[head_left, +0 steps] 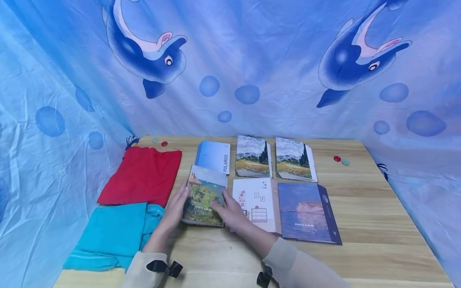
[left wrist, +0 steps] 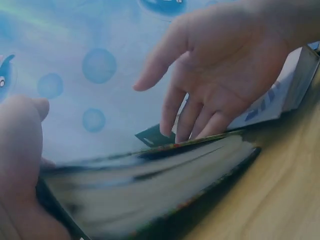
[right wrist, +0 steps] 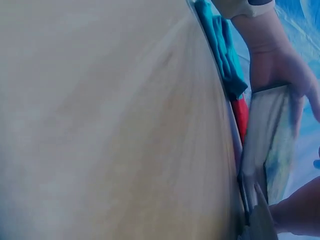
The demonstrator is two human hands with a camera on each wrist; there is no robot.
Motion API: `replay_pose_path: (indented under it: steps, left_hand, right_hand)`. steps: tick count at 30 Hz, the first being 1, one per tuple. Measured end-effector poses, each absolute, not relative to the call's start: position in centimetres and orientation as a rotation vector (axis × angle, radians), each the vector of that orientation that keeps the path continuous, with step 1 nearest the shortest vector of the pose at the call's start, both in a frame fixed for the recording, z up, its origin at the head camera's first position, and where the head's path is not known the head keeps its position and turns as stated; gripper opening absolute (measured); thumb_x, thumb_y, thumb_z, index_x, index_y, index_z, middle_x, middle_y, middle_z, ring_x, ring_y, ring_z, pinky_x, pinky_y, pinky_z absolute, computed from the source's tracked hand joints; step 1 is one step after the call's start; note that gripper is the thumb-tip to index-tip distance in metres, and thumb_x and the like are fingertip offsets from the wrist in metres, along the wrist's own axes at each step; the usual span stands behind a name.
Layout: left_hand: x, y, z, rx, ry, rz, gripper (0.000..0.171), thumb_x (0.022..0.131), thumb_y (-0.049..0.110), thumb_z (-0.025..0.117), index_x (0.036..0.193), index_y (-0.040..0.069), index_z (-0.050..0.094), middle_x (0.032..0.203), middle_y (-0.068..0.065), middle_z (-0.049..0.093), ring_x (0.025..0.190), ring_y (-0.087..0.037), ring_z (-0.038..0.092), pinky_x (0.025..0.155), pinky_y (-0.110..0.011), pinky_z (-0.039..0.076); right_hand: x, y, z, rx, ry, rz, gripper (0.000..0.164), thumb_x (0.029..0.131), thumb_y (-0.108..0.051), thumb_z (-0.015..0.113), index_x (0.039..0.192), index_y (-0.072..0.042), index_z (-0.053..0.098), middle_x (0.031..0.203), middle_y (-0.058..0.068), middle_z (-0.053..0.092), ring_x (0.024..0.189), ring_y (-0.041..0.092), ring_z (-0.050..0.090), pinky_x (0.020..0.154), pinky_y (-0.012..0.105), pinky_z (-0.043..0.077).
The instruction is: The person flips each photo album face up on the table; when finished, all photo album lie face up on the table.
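A photo album [head_left: 203, 196] with a painted garden cover is between both hands, its upper part overlapping a blue POLAROID album [head_left: 214, 154] behind it. Along its left side lies my left hand [head_left: 176, 206], fingers straight, thumb raised beside the spine in the left wrist view. My right hand [head_left: 232, 212] is at the album's right side. The left wrist view shows that right hand [left wrist: 220, 70] with thumb spread and fingers extended down behind the album's upper edge. Page edges [left wrist: 150, 187] face that camera, slightly fanned.
To the right stand two landscape albums [head_left: 253, 156], a white album [head_left: 253, 204] with furniture drawings and a purple album [head_left: 304, 212]. Folded red cloth [head_left: 140, 176] and turquoise cloth [head_left: 111, 236] lie left. Small red discs [head_left: 337, 159] and pale green discs [head_left: 345, 162] sit near the back.
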State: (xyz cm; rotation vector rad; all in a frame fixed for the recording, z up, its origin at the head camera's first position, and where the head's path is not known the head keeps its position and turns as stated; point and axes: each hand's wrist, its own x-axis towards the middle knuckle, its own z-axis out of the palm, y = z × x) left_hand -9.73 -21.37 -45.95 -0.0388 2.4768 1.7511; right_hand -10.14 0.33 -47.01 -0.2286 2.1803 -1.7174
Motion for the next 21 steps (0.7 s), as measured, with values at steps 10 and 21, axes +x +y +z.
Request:
replay_pose_path:
  steps: [10,21]
  left_hand:
    - [-9.6,-21.3,-46.3,-0.144,2.444,1.588,0.081,0.108,0.055,0.028,0.161,0.001,0.002,0.169,-0.019,0.002,0.154,-0.036,-0.002,0.123,-0.057,0.004]
    - [-10.6,-20.8,-45.3,0.103,2.823,1.310,0.073,0.109,0.050,0.033,0.162,0.003,0.013,0.169,-0.017,0.010,0.154,-0.037,0.007,0.121,-0.060,0.015]
  right_hand:
    - [-9.9,0.8,-47.0,-0.312,2.236,-1.677,0.079,0.102,-0.043,0.056,0.159,0.000,0.023,0.165,0.021,0.019,0.150,0.039,0.022,0.121,0.052,0.021]
    - [-10.3,2.9,-46.1,-0.375,2.199,-1.853,0.072,0.103,-0.033,0.057,0.159,0.000,0.025,0.163,0.020,0.026,0.148,0.039,0.028,0.120,0.049,0.024]
